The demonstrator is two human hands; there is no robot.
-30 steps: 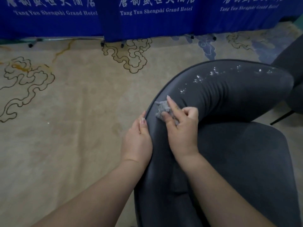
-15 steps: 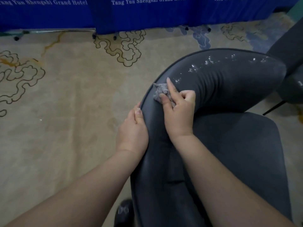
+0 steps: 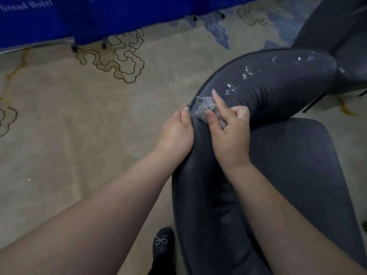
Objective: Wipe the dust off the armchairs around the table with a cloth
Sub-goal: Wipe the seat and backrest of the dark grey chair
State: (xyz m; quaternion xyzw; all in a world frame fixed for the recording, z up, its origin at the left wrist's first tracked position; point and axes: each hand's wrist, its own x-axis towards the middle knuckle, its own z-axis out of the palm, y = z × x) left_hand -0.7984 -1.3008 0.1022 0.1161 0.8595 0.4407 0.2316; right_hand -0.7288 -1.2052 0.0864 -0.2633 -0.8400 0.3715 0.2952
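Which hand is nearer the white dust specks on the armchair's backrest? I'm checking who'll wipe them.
Right. The right hand, holding the grey cloth, sits just below the dust specks; the left hand rests farther off on the backrest's outer edge.

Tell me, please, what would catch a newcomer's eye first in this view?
Probably the white dust flecks along the dark grey armchair's curved backrest. At centre, the right hand presses a crumpled grey cloth against it, and the left hand rests on its outer edge.
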